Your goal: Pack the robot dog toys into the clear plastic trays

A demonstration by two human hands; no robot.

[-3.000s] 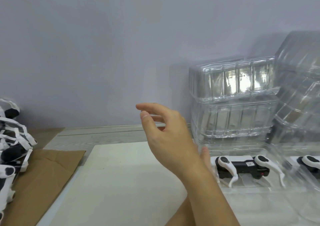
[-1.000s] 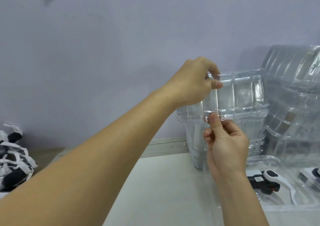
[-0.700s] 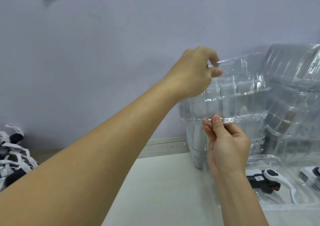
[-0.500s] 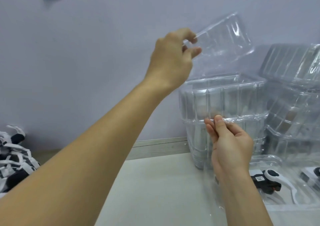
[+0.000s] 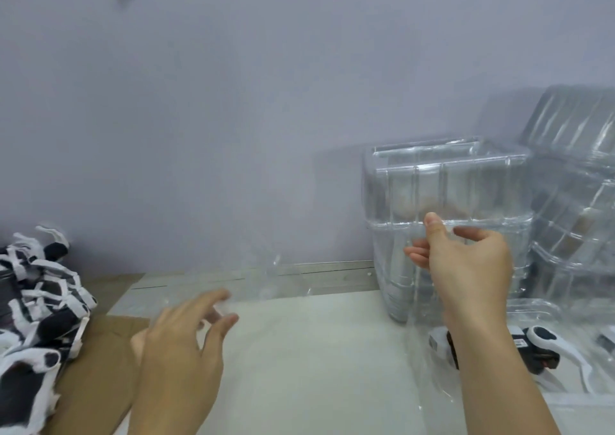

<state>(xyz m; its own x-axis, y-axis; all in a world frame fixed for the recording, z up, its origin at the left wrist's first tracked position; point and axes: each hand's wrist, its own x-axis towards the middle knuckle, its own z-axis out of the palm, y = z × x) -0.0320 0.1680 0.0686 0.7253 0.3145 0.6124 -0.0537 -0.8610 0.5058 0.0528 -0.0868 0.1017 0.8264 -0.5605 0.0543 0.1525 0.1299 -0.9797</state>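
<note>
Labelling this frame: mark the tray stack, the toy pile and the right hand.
tray stack (image 5: 466, 185), head view, top tray's front wall.
toy pile (image 5: 36, 301), head view, middle of heap.
right hand (image 5: 472, 268), head view, back of hand.

The left hand (image 5: 181, 344) is motion-blurred, and the clear tray (image 5: 266, 278) at its fingertips is too faint to outline. Left of the tray stack (image 5: 446, 208), the toy pile (image 5: 36, 305) is cut by the frame edge. Below the stack, the right forearm hides part of a packed toy (image 5: 539, 341).
</note>
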